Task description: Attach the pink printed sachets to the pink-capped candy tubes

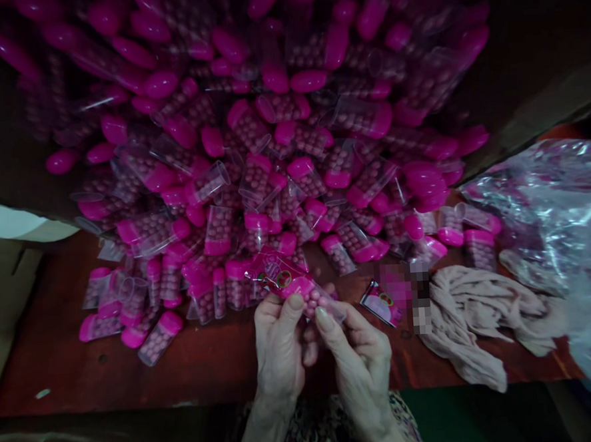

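A small clear container of pink balls (314,302) with a pink cap is held between my two hands, just above the table's front part. My left hand (279,349) pinches it near the capped end, thumb on top. At its clear end, my right hand (361,354) grips it with thumb and fingers. A shiny pink printed wrapper (273,274) sits at the capped end by my left fingertips; whether it is attached I cannot tell. Beyond my hands lies a big heap of similar pink-capped containers (255,177).
A small pink printed packet (383,302) lies right of my hands. Beside it is a crumpled pale cloth (474,317). Shiny clear plastic bags (571,231) fill the right side. The reddish-brown table (204,370) ends close to my body, and dark walls flank the heap.
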{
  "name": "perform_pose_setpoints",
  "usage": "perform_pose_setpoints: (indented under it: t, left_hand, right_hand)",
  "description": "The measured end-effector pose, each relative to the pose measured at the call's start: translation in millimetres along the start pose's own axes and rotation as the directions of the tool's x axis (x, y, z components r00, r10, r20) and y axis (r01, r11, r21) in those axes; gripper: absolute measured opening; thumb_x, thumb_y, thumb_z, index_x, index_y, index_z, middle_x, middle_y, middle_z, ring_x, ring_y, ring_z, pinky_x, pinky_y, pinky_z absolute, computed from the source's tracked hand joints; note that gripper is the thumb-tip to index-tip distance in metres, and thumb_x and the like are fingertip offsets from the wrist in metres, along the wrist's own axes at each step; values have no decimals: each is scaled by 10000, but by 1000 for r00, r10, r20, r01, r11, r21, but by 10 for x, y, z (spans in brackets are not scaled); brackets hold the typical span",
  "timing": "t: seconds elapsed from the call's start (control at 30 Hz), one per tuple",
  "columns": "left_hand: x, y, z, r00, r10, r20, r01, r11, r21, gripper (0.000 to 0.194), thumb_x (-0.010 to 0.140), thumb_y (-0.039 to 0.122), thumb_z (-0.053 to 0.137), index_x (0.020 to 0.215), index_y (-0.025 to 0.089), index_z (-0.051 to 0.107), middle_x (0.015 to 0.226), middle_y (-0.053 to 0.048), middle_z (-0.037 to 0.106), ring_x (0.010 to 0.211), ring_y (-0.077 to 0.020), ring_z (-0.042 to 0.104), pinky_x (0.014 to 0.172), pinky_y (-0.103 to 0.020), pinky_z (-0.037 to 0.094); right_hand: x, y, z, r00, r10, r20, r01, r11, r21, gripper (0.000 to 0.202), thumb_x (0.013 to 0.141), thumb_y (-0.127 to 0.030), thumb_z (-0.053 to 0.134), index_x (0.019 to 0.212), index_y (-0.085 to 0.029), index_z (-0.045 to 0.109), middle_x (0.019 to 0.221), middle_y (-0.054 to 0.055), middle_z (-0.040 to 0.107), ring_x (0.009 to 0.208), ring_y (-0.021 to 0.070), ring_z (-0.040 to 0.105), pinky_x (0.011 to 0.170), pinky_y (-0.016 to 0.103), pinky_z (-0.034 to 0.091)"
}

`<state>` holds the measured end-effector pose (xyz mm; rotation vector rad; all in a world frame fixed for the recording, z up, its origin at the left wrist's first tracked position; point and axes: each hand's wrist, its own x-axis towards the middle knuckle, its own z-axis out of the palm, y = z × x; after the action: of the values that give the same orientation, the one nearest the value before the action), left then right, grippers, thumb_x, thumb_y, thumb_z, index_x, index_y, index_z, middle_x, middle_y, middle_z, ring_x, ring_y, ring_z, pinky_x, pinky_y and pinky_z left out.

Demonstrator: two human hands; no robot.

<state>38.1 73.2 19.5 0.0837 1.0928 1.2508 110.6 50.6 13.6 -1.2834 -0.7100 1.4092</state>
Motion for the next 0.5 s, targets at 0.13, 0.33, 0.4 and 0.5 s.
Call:
perform_pose_setpoints:
  t: [0.13, 0.33, 0.4, 0.5]
  left_hand:
    - [-35, 50, -14, 997, 6, 77, -11, 997, 70, 248, 682, 357, 704, 706, 117, 643, 725, -99, 710, 285, -36, 385, 225, -160, 297]
    - [-29, 85, -37, 994, 99, 45, -99, 995, 1, 243, 634, 339, 749, 699, 138, 631, 621, -50, 674, 408, -98, 532, 302, -162, 368]
    - [-11, 93, -45, 993, 115, -26, -116, 993, -36, 273, 609, 357, 765, 669, 144, 605, 569, -18, 634, 417, -98, 536, 323, -165, 387]
    - [3, 98, -58, 991, 100, -90, -101, 995, -8, 281, 640, 368, 738, 608, 143, 571, 483, 17, 563, 342, -72, 471, 297, -162, 361]
  right_hand:
    - [-25, 43, -6, 1000, 9, 8, -9, 1000, 18, 194, 822, -338, 591, 889, -164, 644, 542, -29, 592, 358, 66, 509, 351, 159, 428]
    - [-10, -8, -22, 982, -180, 50, 187, 957, -220, 100, 816, -260, 599, 844, -175, 644, 468, -55, 550, 353, 68, 508, 374, 153, 438]
    - [3, -6, -12, 987, -135, 88, 151, 963, -223, 131, 828, -286, 582, 839, -170, 642, 465, -51, 548, 346, 72, 501, 362, 159, 431]
    - [-1, 24, 11, 988, -71, 139, 99, 973, -208, 193, 839, -331, 560, 857, -162, 650, 457, -48, 540, 335, 76, 490, 347, 167, 425]
